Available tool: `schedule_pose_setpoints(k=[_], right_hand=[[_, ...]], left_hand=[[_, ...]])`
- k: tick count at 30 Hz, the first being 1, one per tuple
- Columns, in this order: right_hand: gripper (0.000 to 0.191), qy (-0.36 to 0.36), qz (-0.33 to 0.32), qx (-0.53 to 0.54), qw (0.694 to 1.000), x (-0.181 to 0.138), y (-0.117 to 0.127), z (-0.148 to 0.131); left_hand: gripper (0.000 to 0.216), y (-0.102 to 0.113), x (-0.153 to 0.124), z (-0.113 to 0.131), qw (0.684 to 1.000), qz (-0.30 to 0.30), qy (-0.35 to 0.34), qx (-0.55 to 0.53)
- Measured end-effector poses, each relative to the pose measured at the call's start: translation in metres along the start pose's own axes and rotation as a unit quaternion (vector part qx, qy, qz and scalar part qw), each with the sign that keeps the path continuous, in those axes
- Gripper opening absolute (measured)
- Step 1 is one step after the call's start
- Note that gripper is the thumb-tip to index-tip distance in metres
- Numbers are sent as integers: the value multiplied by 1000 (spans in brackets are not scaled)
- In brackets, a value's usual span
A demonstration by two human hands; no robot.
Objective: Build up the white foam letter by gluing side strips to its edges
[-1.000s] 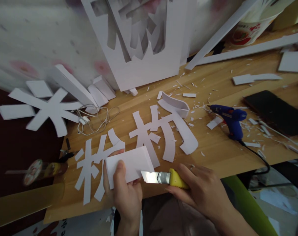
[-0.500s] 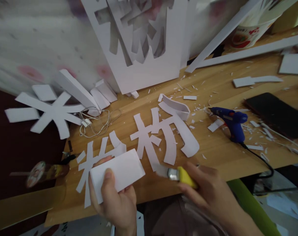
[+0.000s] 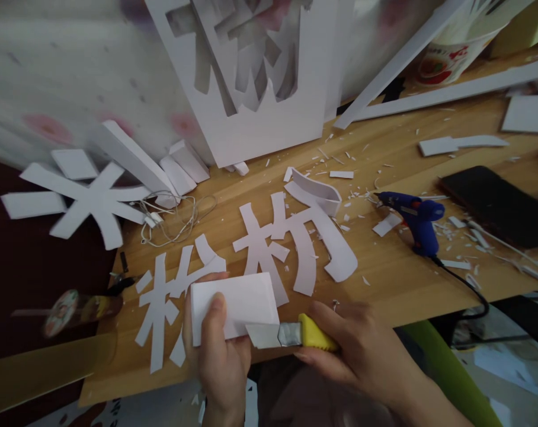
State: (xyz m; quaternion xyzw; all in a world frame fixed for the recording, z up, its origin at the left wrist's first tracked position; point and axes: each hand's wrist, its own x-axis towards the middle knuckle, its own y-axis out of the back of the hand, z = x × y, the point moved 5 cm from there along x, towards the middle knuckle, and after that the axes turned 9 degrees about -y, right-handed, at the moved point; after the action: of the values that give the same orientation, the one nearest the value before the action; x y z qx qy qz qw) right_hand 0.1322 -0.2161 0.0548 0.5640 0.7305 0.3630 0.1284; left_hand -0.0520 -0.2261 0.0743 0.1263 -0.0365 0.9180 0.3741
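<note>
My left hand [image 3: 220,356] grips a white rectangular foam board piece [image 3: 233,302] near the front edge of the wooden table [image 3: 397,279], thumb on top. My right hand [image 3: 362,350] is closed round a yellow-handled utility knife [image 3: 291,335]. Its extended blade lies against the lower right edge of the foam piece. Behind the piece, white cut-out characters [image 3: 291,237] lie flat on the table.
A blue hot glue gun [image 3: 418,216] with a black cord lies to the right, a black phone [image 3: 500,204] beyond it. A white cut foam panel [image 3: 260,83] leans at the back. A white cable [image 3: 175,216], foam strips and scraps litter the table. A large cut-out [image 3: 82,198] lies left.
Half a second ago the knife was held away to the right and the piece was tilted; now the piece is level again and the blade is back against its right edge.
</note>
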Motion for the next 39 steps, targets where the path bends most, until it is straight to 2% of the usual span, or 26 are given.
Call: schedule_pose_setpoints(k=[4, 7, 11, 14, 18, 20, 23, 28, 35, 39], right_hand=[[56, 20, 45, -45, 998, 1, 4, 2], [55, 24, 58, -60, 996, 1, 6, 3], [55, 24, 61, -69, 995, 0, 5, 7], [53, 19, 58, -84, 995, -1, 7, 20], [50, -63, 84, -118, 988, -4, 19, 54], [49, -91, 87, -93, 988, -6, 23, 60], [49, -67, 44, -17, 997, -7, 16, 43], [52, -7, -8, 53, 999, 0, 3, 6], [52, -12, -39, 49, 998, 0, 1, 15], [52, -1, -25, 27, 999, -1, 4, 17]], left_hand=[[18, -3, -1, -7, 996, -44, 71, -32], [20, -3, 0, -8, 995, -46, 80, -26], [24, -5, -1, -6, 997, -22, 69, -8], [22, -4, -1, -3, 999, 3, 52, 14], [14, 2, 4, 4, 999, 47, 10, 7], [15, 3, 5, 2, 996, 77, 42, -23], [18, -2, 4, -1, 993, 74, 89, -31], [20, -6, -2, -1, 998, 6, 66, -15], [14, -13, -6, -5, 984, -74, 153, -43], [11, -19, -5, 4, 988, -42, 143, -43]])
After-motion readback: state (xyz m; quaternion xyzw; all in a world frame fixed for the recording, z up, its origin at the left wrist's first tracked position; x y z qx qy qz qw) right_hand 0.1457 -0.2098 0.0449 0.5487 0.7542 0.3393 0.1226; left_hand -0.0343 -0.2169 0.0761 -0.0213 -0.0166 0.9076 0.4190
